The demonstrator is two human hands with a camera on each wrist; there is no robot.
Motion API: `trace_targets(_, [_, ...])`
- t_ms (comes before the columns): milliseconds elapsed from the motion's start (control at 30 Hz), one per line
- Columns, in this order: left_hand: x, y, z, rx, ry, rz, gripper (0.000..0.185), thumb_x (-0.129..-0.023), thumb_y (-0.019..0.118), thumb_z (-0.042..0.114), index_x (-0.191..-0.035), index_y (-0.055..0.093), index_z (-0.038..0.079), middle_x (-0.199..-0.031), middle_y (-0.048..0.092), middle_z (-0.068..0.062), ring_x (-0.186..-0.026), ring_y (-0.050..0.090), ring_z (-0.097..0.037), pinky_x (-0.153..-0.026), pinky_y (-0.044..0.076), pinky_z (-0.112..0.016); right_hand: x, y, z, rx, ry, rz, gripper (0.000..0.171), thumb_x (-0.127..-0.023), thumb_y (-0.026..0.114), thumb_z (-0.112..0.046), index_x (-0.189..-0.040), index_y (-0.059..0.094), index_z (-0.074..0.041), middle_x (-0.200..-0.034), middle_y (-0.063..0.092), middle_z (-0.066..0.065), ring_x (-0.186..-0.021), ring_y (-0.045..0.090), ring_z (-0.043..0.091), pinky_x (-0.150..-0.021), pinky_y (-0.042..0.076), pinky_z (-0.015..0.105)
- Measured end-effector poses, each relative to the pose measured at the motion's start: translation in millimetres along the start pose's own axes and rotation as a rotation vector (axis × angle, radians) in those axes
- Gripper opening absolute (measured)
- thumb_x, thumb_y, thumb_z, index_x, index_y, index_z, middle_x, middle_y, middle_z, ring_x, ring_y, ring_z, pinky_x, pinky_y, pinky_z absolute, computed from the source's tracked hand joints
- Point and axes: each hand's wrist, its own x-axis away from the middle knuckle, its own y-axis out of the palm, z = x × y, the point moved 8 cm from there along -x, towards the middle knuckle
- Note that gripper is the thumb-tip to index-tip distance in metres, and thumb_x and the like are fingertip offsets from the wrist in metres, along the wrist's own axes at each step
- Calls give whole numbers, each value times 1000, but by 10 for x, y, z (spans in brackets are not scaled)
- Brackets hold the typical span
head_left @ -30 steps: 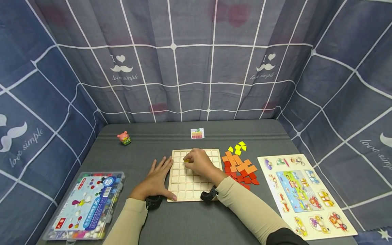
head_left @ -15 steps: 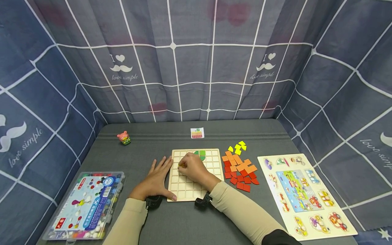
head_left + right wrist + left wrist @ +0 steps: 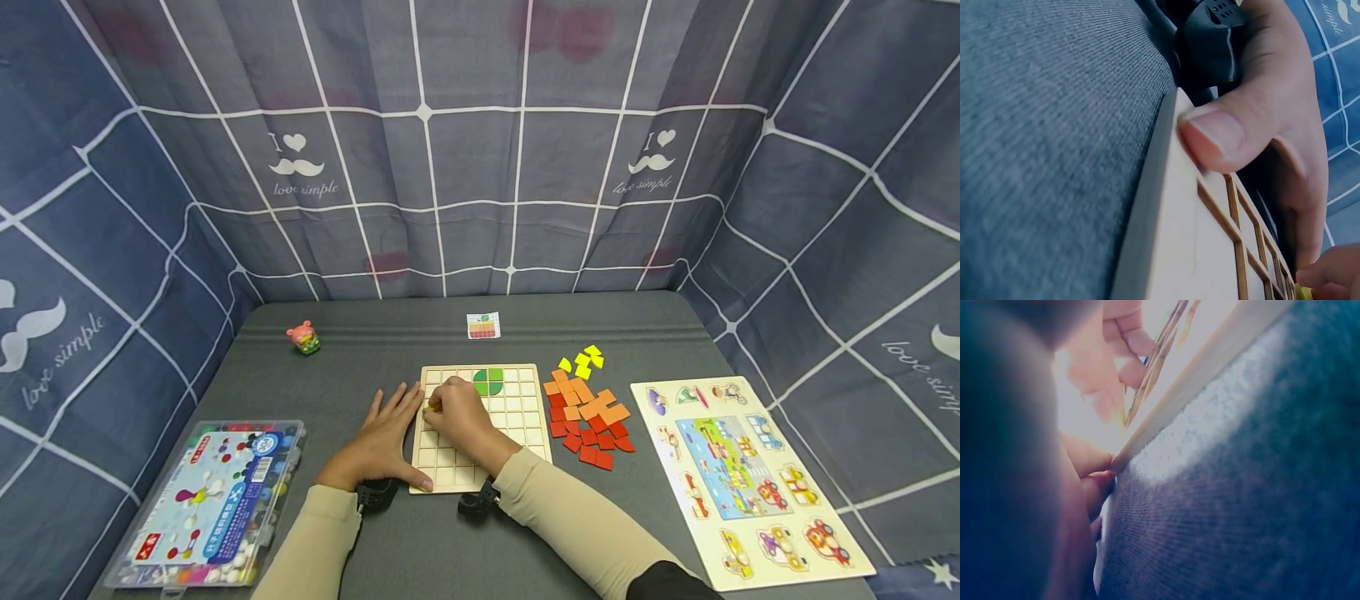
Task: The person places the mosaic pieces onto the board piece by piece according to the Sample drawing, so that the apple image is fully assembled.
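A light wooden grid board point(image 3: 517, 433) lies in front of me with a round green shape made of tiles point(image 3: 489, 382) in its far rows. My left hand point(image 3: 386, 437) is spread along the board's left side, fingers straight. Its thumb point(image 3: 1216, 134) rests on the near left corner in the right wrist view. Over the left columns of the grid, my right hand point(image 3: 461, 417) pinches a small yellow tile point(image 3: 1302, 292), mostly covered by the fingertips. Bright glare washes out much of the left wrist view, where fingers point(image 3: 1094, 481) meet the board edge point(image 3: 1179, 394).
Yellow tiles point(image 3: 582, 360), orange tiles point(image 3: 581, 390) and red tiles point(image 3: 596, 457) lie loose right of the board. Behind it is a small pattern card point(image 3: 483, 326). A pig figurine point(image 3: 303, 337), a clear plastic case point(image 3: 206, 500) and a picture puzzle board point(image 3: 735, 550) stand around.
My right hand has moved left across the board with the yellow tile, from the middle columns to the left edge, uncovering the green tiles. The left hand has stayed put.
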Motion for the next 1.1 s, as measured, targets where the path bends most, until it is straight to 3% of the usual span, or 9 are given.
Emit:
trace_targets(500, [1, 2, -7, 1, 6, 3, 157, -51, 91, 79, -168, 20, 3, -174, 14, -15, -158, 8, -40, -121, -8, -64, -6, 77, -8, 100, 21, 30, 26, -87, 90, -26, -74, 74, -11, -80, 60, -1, -70, 60, 11, -63, 53, 21])
trace_targets(633, [1, 6, -10, 4, 8, 4, 157, -51, 91, 80, -168, 20, 3, -174, 14, -15, -158, 8, -40, -121, -8, -64, 4, 67, -5, 85, 20, 16, 23, -88, 90, -26, -77, 76, -10, -82, 61, -1, -72, 61, 12, -65, 53, 21])
trace_targets(900, [-2, 17, -38, -3, -4, 10, 157, -50, 90, 82, -168, 23, 3, -174, 15, -15, -159, 7, -38, -122, -7, -64, 21, 48, 27, 22, 10, -8, 6, -89, 83, -10, -85, 80, -6, -86, 65, 0, -78, 62, 11, -69, 52, 20])
trace_targets(1100, [-8, 28, -34, -2, -5, 3, 157, -50, 90, 82, -168, 22, 3, -174, 14, -15, -158, 7, -39, -121, -8, -64, 26, 41, 56, -2, -2, -18, 5, -90, 80, -9, -88, 81, -4, -89, 67, 1, -81, 63, 12, -72, 54, 22])
